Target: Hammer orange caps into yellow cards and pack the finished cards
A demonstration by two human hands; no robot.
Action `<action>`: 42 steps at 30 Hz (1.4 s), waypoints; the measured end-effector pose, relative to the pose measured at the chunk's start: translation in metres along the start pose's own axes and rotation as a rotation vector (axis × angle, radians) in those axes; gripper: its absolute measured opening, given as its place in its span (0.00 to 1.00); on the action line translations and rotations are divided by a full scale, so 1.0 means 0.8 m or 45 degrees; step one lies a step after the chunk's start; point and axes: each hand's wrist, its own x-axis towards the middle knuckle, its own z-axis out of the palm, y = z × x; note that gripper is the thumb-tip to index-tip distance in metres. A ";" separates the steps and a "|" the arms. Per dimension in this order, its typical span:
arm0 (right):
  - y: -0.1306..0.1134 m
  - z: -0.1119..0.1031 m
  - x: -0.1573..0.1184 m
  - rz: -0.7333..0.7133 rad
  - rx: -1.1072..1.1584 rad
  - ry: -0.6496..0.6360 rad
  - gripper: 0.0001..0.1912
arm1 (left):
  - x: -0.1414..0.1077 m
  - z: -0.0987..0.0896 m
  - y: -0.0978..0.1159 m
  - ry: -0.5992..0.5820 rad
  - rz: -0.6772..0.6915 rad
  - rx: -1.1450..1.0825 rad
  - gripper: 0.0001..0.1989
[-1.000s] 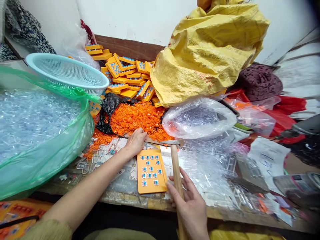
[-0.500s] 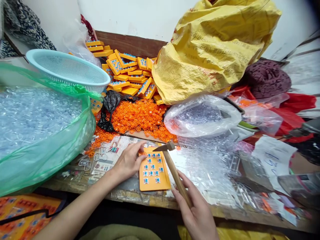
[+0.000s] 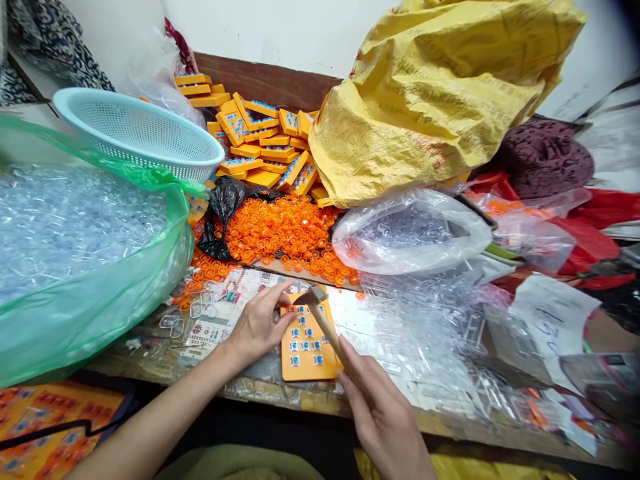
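Note:
An orange-yellow board [image 3: 305, 368] with rows of small clear pieces with blue centres lies flat on the table in front of me. My left hand [image 3: 260, 321] is at its upper left corner, thumb and forefinger curled around a small orange plastic ring [image 3: 291, 309] against the board. In my right hand [image 3: 383, 407] is a hammer [image 3: 327, 327], gripped by its wooden handle. Its metal head sits over the board's top rows, close to my left fingertips, and hides some of the pieces. Whether the head touches anything, I cannot tell.
Orange rings [image 3: 280, 227] are heaped behind the board, with stacked boards [image 3: 260, 150] farther back. A green bag [image 3: 125, 293] of clear parts and a blue basket [image 3: 140, 133] stand left. White bag [image 3: 415, 257], yellow sack [image 3: 425, 127] and clear plastic pieces [image 3: 425, 340] lie right.
The hammer's head has shifted left and slightly down over the board, and my right hand has followed leftward. My left hand stays at the board's corner. The whole view has shifted slightly.

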 end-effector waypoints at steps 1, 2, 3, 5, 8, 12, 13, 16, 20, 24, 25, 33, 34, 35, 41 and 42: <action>-0.001 0.000 0.000 -0.013 0.029 0.035 0.26 | -0.001 0.000 0.000 0.002 -0.006 -0.003 0.24; -0.001 0.001 0.000 -0.013 0.046 0.044 0.26 | -0.001 0.000 0.001 0.003 -0.015 -0.004 0.24; -0.002 0.002 0.000 0.002 0.057 0.027 0.26 | -0.002 -0.001 0.002 0.001 -0.030 -0.008 0.24; 0.000 0.006 -0.003 0.098 0.085 -0.032 0.24 | 0.000 -0.006 0.002 -0.038 -0.074 -0.029 0.26; 0.008 0.012 -0.010 0.343 0.194 0.027 0.21 | 0.016 -0.015 -0.003 -0.094 -0.154 -0.036 0.23; 0.024 0.019 -0.014 0.668 0.360 0.229 0.27 | 0.061 -0.017 -0.015 -0.055 -0.097 0.193 0.08; 0.026 0.021 -0.013 0.741 0.411 0.261 0.28 | 0.073 -0.015 -0.017 -0.068 -0.078 0.239 0.08; 0.028 0.025 -0.009 0.874 0.557 0.352 0.31 | 0.099 -0.006 -0.022 -0.139 -0.087 0.308 0.08; 0.025 0.026 -0.004 0.891 0.657 0.437 0.33 | 0.110 0.001 -0.027 -0.227 -0.107 0.366 0.08; 0.023 0.026 -0.003 0.937 0.695 0.418 0.33 | 0.107 0.001 -0.027 -0.242 -0.093 0.389 0.09; 0.023 0.026 -0.003 0.947 0.695 0.407 0.33 | 0.104 0.000 -0.024 -0.242 -0.086 0.380 0.09; 0.018 0.008 -0.004 0.612 0.417 0.288 0.22 | 0.042 -0.007 0.024 -0.275 -0.077 -0.005 0.23; 0.014 0.004 -0.003 0.541 0.367 0.257 0.21 | 0.038 -0.007 0.027 -0.290 -0.116 -0.062 0.25; 0.010 0.000 -0.001 0.463 0.320 0.241 0.20 | 0.035 -0.006 0.028 -0.299 -0.163 -0.105 0.27; -0.002 -0.011 0.001 0.159 0.137 0.153 0.22 | 0.032 0.002 0.025 -0.219 -0.372 -0.295 0.32; -0.001 -0.011 0.000 0.166 0.113 0.084 0.22 | 0.031 0.003 0.025 -0.201 -0.390 -0.305 0.32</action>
